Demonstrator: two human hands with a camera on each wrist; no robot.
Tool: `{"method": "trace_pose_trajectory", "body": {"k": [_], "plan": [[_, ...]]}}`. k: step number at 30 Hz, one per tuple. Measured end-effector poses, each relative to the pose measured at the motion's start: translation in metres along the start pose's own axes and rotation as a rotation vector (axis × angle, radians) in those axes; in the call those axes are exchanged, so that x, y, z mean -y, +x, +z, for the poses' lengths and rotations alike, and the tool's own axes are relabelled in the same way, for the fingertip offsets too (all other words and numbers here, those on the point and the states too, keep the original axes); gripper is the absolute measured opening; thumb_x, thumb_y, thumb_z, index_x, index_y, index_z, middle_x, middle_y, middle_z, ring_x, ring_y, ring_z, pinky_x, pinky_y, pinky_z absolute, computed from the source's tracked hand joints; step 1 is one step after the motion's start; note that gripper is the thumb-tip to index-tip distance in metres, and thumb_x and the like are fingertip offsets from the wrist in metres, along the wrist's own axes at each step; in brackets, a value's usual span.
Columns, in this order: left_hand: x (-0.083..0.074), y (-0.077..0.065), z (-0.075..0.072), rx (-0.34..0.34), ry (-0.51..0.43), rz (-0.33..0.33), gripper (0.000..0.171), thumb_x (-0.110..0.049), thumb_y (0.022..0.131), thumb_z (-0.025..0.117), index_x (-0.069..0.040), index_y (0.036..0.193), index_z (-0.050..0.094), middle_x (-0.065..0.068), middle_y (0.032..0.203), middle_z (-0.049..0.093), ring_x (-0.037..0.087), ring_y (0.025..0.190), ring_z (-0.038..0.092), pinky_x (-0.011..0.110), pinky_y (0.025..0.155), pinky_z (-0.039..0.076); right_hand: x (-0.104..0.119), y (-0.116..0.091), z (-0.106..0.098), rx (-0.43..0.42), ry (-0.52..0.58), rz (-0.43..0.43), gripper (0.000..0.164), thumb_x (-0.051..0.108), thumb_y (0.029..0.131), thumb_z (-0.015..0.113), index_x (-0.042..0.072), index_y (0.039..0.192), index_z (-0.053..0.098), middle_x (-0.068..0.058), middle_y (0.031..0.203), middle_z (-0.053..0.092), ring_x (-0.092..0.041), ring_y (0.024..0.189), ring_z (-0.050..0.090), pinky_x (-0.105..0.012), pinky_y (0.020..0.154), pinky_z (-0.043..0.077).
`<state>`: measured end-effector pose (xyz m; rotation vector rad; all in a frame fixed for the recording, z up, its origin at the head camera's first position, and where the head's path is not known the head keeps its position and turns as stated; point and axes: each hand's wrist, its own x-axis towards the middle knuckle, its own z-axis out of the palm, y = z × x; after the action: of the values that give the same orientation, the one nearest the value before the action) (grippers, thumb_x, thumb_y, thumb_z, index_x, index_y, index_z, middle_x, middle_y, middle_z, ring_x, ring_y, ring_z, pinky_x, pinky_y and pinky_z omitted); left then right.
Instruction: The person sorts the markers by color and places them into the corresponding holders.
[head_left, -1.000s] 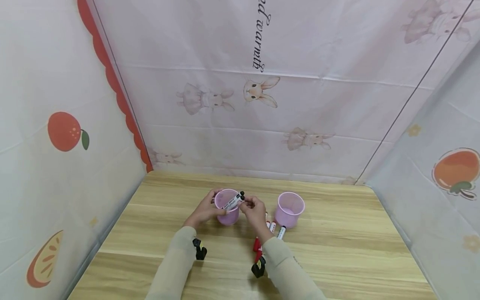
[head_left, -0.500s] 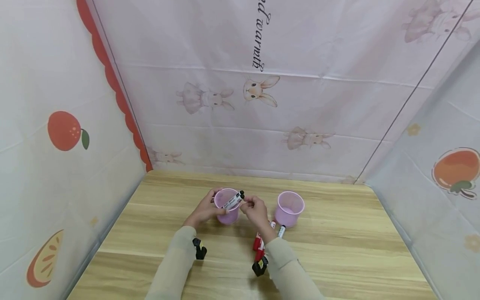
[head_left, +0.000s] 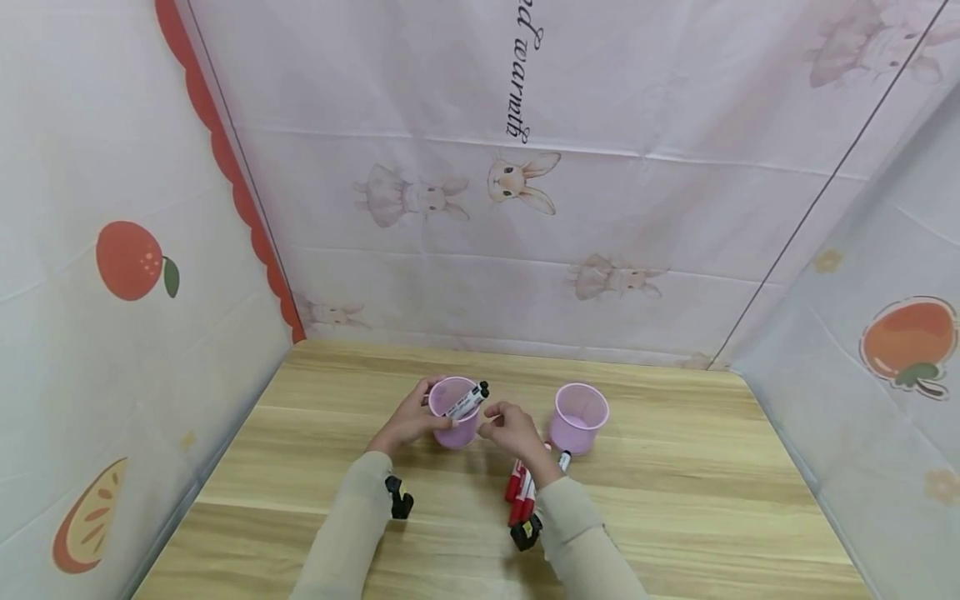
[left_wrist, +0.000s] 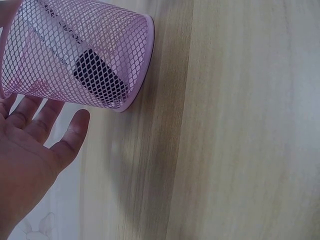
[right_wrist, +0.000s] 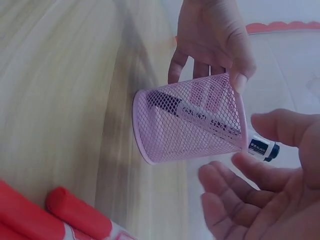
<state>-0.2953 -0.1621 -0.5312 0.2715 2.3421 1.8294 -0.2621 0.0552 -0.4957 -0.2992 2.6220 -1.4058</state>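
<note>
My left hand [head_left: 411, 421] holds a pink mesh pen cup [head_left: 454, 433], thumb over its near rim and the other fingers around its far side. Black-and-white markers [head_left: 467, 402] lean inside the cup, their black ends sticking out past the right rim; a black cap [left_wrist: 100, 77] shows through the mesh low down in the left wrist view. Just right of that rim is my right hand [head_left: 516, 432], with loosely bent fingers and nothing in them. In the right wrist view its thumb and fingers [right_wrist: 280, 125] stand apart, close to the protruding marker end [right_wrist: 262, 146].
A second pink mesh cup [head_left: 579, 421] stands upright to the right on the wooden table [head_left: 697, 483]. Several red-capped markers [head_left: 521, 496] lie under and beside my right wrist, with another dark-ended marker [head_left: 565, 460] near the second cup. Printed cloth walls surround the table.
My right hand has drawn back slightly from the marker ends, toward me, and its fingers have loosened. The left hand and its cup stay in place.
</note>
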Motion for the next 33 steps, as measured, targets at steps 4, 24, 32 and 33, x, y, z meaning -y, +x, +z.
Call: {"method": "trace_pose_trajectory", "body": {"k": [4, 24, 32, 33], "plan": [[0.004, 0.001, 0.0, -0.014, 0.003, 0.012, 0.082, -0.01, 0.065, 0.082, -0.018, 0.135, 0.04, 0.006, 0.132, 0.046, 0.032, 0.121, 0.042, 0.05, 0.096, 0.037, 0.002, -0.004, -0.003, 0.071, -0.167, -0.071, 0.033, 0.017, 0.078, 0.069, -0.003, 0.104, 0.061, -0.01, 0.085, 0.062, -0.024, 0.079, 0.058, -0.037, 0.069, 0.049], [-0.008, -0.003, -0.002, 0.026, 0.012, 0.0, 0.081, -0.01, 0.07, 0.079, -0.013, 0.138, 0.036, 0.011, 0.135, 0.043, 0.038, 0.124, 0.037, 0.054, 0.098, 0.032, 0.014, -0.021, -0.014, 0.216, -0.618, -0.129, 0.042, 0.029, 0.081, 0.069, 0.008, 0.116, 0.061, -0.013, 0.107, 0.059, -0.027, 0.094, 0.058, -0.042, 0.079, 0.048], [-0.033, -0.016, -0.004, 0.095, 0.02, -0.017, 0.085, -0.01, 0.073, 0.078, -0.005, 0.142, 0.028, 0.019, 0.14, 0.035, 0.041, 0.126, 0.033, 0.053, 0.098, 0.033, 0.011, -0.025, -0.016, 0.208, -0.754, -0.247, 0.035, 0.025, 0.079, 0.069, 0.01, 0.11, 0.065, -0.011, 0.103, 0.059, -0.03, 0.089, 0.059, -0.042, 0.075, 0.049], [-0.034, -0.017, -0.004, 0.095, 0.025, -0.016, 0.085, -0.01, 0.073, 0.077, -0.005, 0.142, 0.028, 0.019, 0.14, 0.035, 0.041, 0.126, 0.033, 0.053, 0.098, 0.033, 0.011, -0.025, -0.017, 0.203, -0.768, -0.262, 0.035, 0.024, 0.078, 0.069, 0.01, 0.11, 0.065, -0.011, 0.102, 0.059, -0.03, 0.089, 0.059, -0.042, 0.075, 0.049]]}}
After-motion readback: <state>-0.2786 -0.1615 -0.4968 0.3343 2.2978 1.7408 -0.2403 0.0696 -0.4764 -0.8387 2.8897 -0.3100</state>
